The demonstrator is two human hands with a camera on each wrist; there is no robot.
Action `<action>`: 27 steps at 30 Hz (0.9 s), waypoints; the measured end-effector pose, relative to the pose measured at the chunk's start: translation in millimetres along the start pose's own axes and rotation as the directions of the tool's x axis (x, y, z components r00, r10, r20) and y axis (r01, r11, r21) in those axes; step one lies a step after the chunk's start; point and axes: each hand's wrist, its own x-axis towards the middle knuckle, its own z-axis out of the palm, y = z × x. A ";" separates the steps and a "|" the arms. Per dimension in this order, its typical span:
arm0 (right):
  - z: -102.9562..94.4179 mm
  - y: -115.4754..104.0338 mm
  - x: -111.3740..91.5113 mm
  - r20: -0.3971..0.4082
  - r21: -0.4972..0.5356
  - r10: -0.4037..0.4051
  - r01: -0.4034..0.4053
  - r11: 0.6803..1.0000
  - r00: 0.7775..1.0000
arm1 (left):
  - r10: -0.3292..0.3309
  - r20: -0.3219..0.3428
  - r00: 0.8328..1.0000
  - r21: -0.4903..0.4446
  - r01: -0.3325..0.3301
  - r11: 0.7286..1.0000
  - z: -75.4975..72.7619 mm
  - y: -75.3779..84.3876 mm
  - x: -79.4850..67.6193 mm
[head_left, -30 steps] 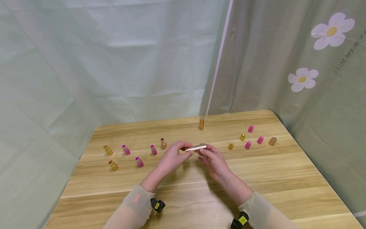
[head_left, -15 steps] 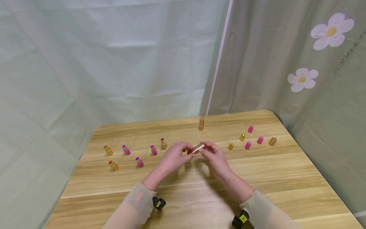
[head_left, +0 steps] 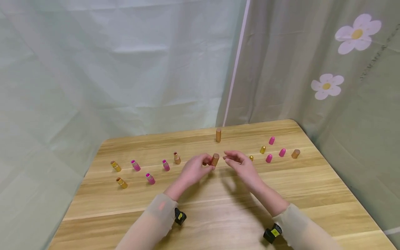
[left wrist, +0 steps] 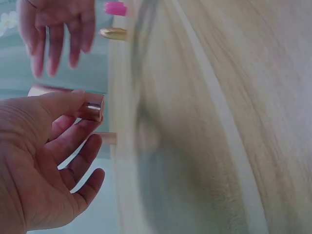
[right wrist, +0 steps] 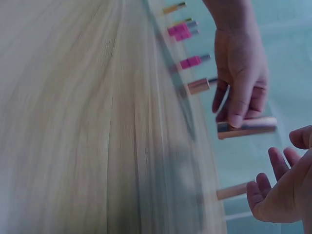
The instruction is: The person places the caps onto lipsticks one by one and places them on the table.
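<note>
A copper-coloured lipstick tube is held upright over the middle of the table. My left hand pinches its lower part between thumb and fingers. In the left wrist view, the thumb lies along the shiny lipstick tube, with the other fingers curved behind it. Just to the right, my right hand hovers with loosely bent fingers and nothing in them. A gap separates its fingertips from the tube. The right wrist view also shows my right hand relaxed, below the held tube.
Another copper lipstick tube stands at the back. On the left are several uncapped lipstick bases: pink, gold and copper. Rounded pink caps, gold caps and a copper cap stand on the right.
Both hands held the lipstick tube lying nearly level; it has since turned upright in my left hand. My right hand has let go and moved right. The head view has shifted slightly.
</note>
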 end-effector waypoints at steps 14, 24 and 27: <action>-28.3 3.3 -10.8 0.027 -0.143 -0.042 0.045 0.989 0.999 | -0.089 -0.009 0.996 0.021 0.090 0.996 21.2 -22.9 21.1; -40.3 4.7 -13.2 0.022 -0.145 -0.031 0.034 0.989 0.999 | -0.080 -0.076 0.994 0.065 0.085 0.994 25.4 -29.7 40.7; -42.0 3.4 -12.1 0.015 -0.142 -0.023 0.025 0.989 1.000 | -0.099 -0.104 0.990 0.076 0.107 0.991 24.0 -34.1 51.5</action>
